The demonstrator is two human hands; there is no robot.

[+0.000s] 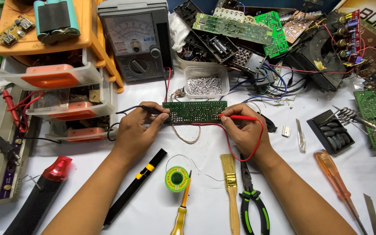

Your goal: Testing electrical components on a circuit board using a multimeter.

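Observation:
A long green circuit board (195, 111) lies across the middle of the white bench. My left hand (139, 129) pinches a black meter probe (149, 109) whose tip touches the board's left end. My right hand (242, 129) grips a red meter probe (239, 117) with its tip on the board's right end; its red lead loops around my wrist. Both leads run back to a grey analogue multimeter (135, 40) standing behind the board.
Near me lie a solder spool (176, 179), a brush (230, 185), green-handled pliers (253, 198), an orange screwdriver (334, 178) and a black desoldering pump (135, 186). A tub of metal parts (205, 84), loose boards and wires crowd the back; plastic drawers (62, 93) stand left.

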